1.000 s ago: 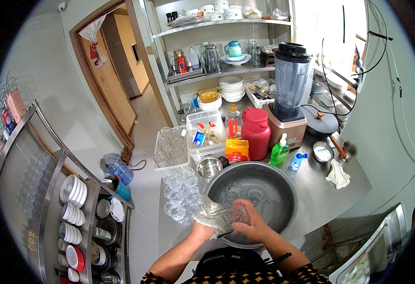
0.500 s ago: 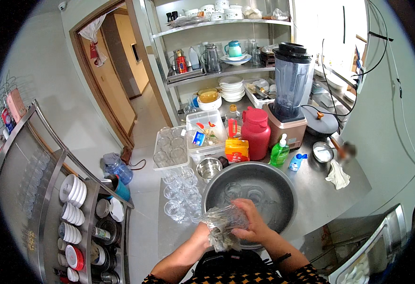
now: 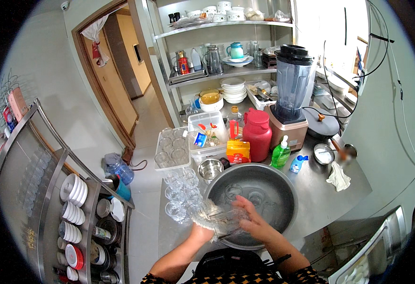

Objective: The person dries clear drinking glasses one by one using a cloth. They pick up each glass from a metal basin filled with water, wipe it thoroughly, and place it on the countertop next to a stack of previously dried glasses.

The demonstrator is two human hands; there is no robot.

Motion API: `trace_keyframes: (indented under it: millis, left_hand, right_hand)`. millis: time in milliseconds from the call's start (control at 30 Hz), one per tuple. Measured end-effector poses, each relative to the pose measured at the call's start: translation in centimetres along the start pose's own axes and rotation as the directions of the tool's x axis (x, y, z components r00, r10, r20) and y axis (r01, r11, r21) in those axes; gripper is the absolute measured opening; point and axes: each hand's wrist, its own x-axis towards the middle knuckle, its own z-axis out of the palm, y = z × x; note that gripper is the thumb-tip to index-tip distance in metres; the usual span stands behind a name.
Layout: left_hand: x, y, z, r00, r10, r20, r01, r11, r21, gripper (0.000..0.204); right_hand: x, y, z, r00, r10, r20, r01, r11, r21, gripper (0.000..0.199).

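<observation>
Holding glass (image 3: 221, 220) over water-filled basin (image 3: 283, 187), glasses inside.

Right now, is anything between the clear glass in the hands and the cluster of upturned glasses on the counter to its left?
Nothing visible does. The left hand and right hand hold the clear drinking glass over the grey metal basin's near rim, directly beside the cluster of upturned glasses.
</observation>
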Motion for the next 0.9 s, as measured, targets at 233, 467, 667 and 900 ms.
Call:
trace_keyframes:
  millis: [233, 467, 667, 900]
  left_hand:
    - [0.1, 1.5, 0.3, 0.989, 0.142, -0.049, -0.134, 0.981, 0.140, 0.017]
    - [0.6, 2.0, -1.0, 0.956, 0.292, 0.038, -0.281, 0.866, 0.414, 0.023]
    - [-0.4, 2.6, -2.0, 0.959, 0.245, 0.142, -0.281, 0.891, 0.356, 0.048]
    - [0.7, 2.6, -0.1, 0.903, 0.193, 0.384, -0.247, 0.964, 0.097, 0.056]
  right_hand:
    - [0.2, 1.7, -0.6, 0.988, -0.150, 0.038, 0.154, 0.978, -0.141, 0.044]
    - [0.5, 0.6, -0.3, 0.967, 0.256, -0.008, -0.252, 0.954, 0.163, 0.038]
    - [0.6, 0.4, -1.1, 0.932, 0.268, -0.245, -0.201, 0.943, 0.267, 0.037]
    - [0.4, 0.3, -0.6, 0.935, 0.217, -0.281, -0.136, 0.950, 0.282, 0.036]
